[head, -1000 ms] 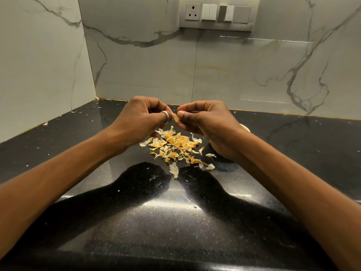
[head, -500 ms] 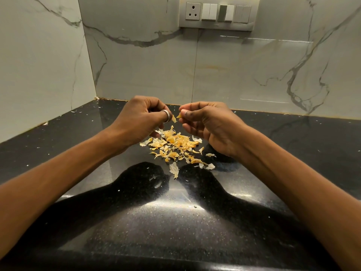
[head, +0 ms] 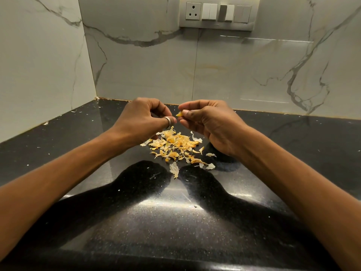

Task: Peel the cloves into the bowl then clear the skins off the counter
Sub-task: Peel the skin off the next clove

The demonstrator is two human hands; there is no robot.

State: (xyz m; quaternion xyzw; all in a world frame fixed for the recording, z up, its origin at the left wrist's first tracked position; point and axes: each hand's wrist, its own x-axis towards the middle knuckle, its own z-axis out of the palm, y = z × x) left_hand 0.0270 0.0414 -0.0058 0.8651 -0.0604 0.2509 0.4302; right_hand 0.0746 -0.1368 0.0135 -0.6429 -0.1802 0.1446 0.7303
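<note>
A glossy black speckled stone worktop (head: 175, 222) runs into a corner of white marble-veined wall tiles (head: 234, 71), with a grey switch panel (head: 218, 13) above. A pile of papery yellow and white garlic skins (head: 173, 145) lies on the worktop. Both hands hover just above it, close together but not touching. The right hand (head: 211, 122) pinches a small yellow scrap of skin (head: 179, 114). The left hand (head: 144, 118), a silver ring (head: 168, 122) on its thumb, is curled; what it holds cannot be told.

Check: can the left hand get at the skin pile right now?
Probably yes. The left hand is right at the left edge of the skin pile, nothing between them. Its fingers are curled, though; whether they hold something is hidden.
</note>
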